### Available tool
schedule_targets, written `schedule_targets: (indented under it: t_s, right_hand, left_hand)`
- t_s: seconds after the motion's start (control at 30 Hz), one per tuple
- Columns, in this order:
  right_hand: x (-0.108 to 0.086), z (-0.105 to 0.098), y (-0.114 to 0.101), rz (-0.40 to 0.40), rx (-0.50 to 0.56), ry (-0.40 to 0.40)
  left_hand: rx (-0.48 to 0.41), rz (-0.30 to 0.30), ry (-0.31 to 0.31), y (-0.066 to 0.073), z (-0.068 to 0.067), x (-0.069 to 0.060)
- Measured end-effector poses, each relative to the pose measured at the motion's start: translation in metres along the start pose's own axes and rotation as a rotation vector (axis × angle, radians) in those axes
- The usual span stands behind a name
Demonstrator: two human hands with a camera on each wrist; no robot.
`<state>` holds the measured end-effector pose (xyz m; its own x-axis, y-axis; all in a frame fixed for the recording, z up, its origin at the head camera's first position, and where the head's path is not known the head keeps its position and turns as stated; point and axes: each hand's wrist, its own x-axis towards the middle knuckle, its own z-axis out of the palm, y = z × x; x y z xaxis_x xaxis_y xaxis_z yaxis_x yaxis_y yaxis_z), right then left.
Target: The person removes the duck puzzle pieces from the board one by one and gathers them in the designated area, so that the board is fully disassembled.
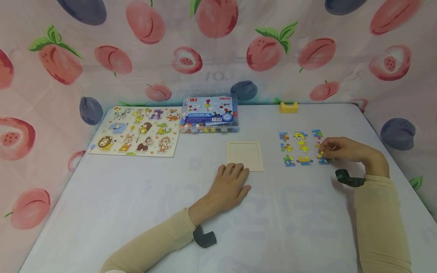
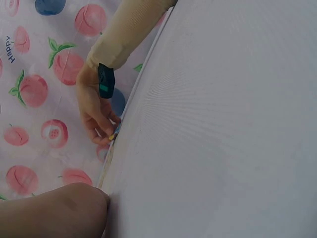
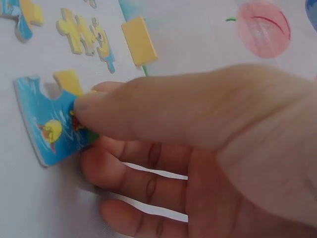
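Note:
With thumb and fingers, my right hand pinches a blue jigsaw piece by its edge, at the lower right of the loose pieces. In the right wrist view, the piece has a yellow tab and a small yellow figure, and it looks tilted up from the table. Several other jigsaw pieces, blue and yellow, lie apart in rows to its left and behind. My left hand lies flat, fingers extended, with its fingertips at the near edge of a square wooden puzzle tray.
An animal puzzle board lies at the back left. Beside it is a clear plastic box with a printed label. A small yellow block stands at the table's back edge, before a fruit-patterned cloth.

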<state>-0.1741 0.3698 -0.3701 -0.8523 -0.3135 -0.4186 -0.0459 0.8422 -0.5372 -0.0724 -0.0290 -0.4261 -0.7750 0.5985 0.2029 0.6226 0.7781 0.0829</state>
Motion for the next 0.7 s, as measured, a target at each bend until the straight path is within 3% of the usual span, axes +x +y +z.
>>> schedule_targets:
  t_s: [0.47, 0.7]
  right_hand:
    - [0.0012, -0.0004, -0.0031, 0.042, -0.084, 0.018]
    - [-0.0003, -0.0006, -0.0039, 0.054, -0.097, 0.034]
  left_hand:
    - [-0.007, 0.006, 0.014, 0.0000, 0.0036, 0.0011]
    - [-0.019, 0.012, -0.009, -0.0025, 0.0019, 0.0016]
